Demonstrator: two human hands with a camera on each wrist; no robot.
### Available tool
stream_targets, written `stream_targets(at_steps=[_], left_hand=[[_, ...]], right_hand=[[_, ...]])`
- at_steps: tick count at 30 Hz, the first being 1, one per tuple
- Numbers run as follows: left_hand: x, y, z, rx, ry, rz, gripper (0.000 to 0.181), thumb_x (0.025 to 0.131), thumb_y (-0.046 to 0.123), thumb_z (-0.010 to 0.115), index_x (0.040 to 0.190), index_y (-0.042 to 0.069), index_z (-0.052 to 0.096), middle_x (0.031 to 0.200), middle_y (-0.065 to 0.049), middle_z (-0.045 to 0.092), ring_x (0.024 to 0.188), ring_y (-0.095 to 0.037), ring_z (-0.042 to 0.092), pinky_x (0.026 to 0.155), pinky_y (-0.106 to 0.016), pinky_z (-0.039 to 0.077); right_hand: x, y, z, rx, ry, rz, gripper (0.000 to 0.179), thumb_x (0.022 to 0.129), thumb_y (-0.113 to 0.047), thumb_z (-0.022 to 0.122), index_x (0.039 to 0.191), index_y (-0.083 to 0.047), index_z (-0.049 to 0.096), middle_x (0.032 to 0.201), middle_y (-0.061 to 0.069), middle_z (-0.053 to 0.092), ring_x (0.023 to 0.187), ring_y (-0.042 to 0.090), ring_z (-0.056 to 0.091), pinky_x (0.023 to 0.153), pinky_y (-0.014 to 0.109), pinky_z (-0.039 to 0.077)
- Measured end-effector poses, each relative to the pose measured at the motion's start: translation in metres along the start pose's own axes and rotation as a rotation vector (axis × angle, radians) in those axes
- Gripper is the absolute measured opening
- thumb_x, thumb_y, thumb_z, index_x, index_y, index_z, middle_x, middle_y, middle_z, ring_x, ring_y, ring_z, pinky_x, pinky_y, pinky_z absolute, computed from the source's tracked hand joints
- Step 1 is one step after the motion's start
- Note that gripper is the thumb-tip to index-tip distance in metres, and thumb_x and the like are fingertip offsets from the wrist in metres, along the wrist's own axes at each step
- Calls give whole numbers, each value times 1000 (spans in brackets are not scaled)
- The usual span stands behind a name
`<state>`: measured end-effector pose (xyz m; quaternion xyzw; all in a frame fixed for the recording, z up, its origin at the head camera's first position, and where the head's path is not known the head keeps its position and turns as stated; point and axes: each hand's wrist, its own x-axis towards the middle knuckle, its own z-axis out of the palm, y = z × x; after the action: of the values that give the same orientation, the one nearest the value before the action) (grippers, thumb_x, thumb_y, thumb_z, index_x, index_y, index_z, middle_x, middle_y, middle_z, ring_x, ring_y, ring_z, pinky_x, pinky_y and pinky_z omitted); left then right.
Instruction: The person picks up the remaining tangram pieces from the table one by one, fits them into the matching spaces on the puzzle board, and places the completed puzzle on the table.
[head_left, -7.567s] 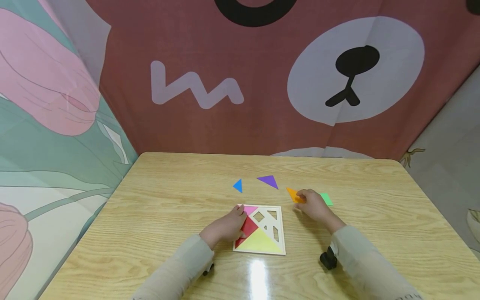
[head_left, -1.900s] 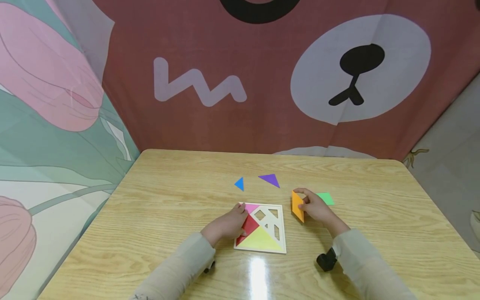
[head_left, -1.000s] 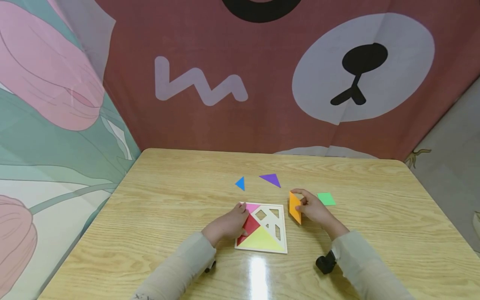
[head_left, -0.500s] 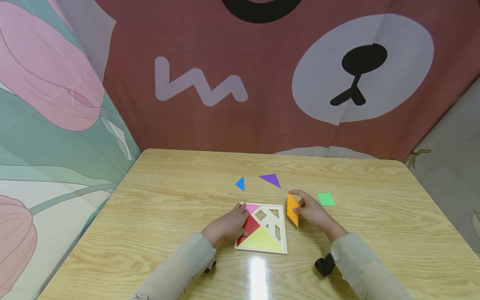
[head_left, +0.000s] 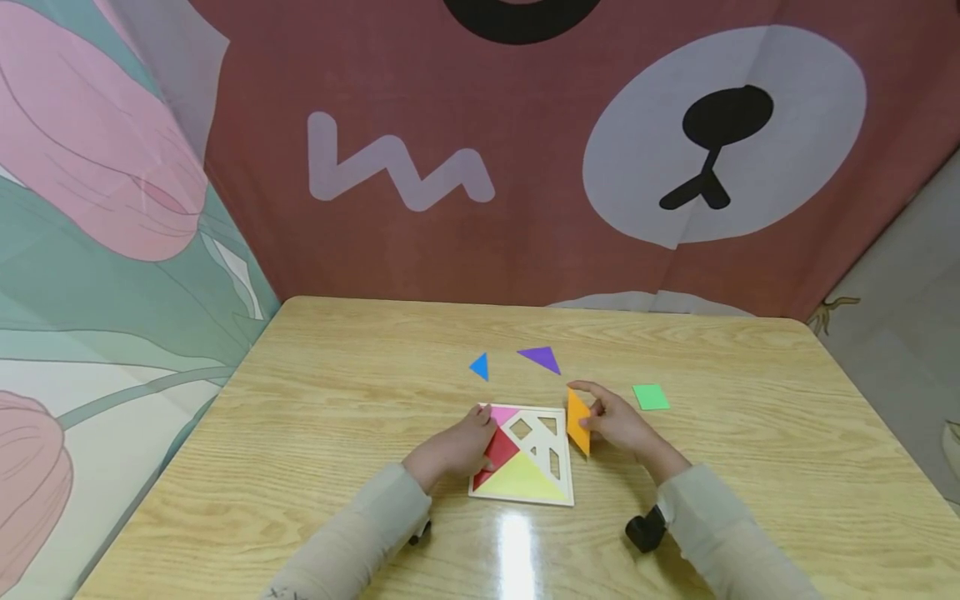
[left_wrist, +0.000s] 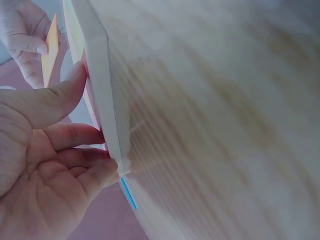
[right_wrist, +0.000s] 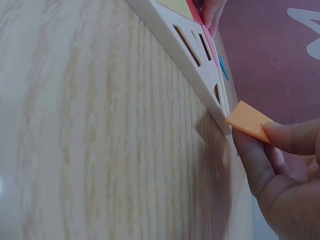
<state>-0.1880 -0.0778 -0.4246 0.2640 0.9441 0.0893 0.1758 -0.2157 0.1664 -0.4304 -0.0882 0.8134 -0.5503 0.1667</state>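
Observation:
A square cream tangram tray (head_left: 551, 498) lies flat on the table, with a yellow triangle (head_left: 525, 483), a red triangle (head_left: 504, 450) and a pink piece (head_left: 504, 414) in it. Several cut-out openings show in its right part. My left hand (head_left: 459, 446) rests on the tray's left side, its thumb and fingertips touching the red and pink pieces. Thumb and fingers of my right hand (head_left: 618, 423) pinch an orange tangram piece (head_left: 577, 423), held upright on edge beside the tray's right rim. In the right wrist view the orange piece (right_wrist: 250, 121) is at the tray's corner.
Behind the tray lie a blue triangle (head_left: 480, 367) and a purple triangle (head_left: 542, 359). A green piece (head_left: 651, 397) lies to the right of my right hand. The wooden table (head_left: 337, 358) ends at a printed cloth (head_left: 450, 250).
The right hand first reached the orange piece on the table, then lifted it upright and carried it left to the tray's right edge. My left hand stays on the tray.

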Motion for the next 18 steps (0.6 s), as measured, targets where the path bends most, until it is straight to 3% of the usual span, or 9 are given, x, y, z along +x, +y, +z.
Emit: stream_targets(at_steps=[18], left_hand=[[1, 0, -1, 11, -5, -6, 60, 81, 22, 59, 128, -6, 34, 137, -21, 22, 126, -33, 17, 101, -32, 20]], right_hand=[[2, 1, 4, 65, -36, -16, 54, 82, 13, 45, 131, -2, 32, 77, 12, 36, 68, 20, 45, 66, 35, 50]])
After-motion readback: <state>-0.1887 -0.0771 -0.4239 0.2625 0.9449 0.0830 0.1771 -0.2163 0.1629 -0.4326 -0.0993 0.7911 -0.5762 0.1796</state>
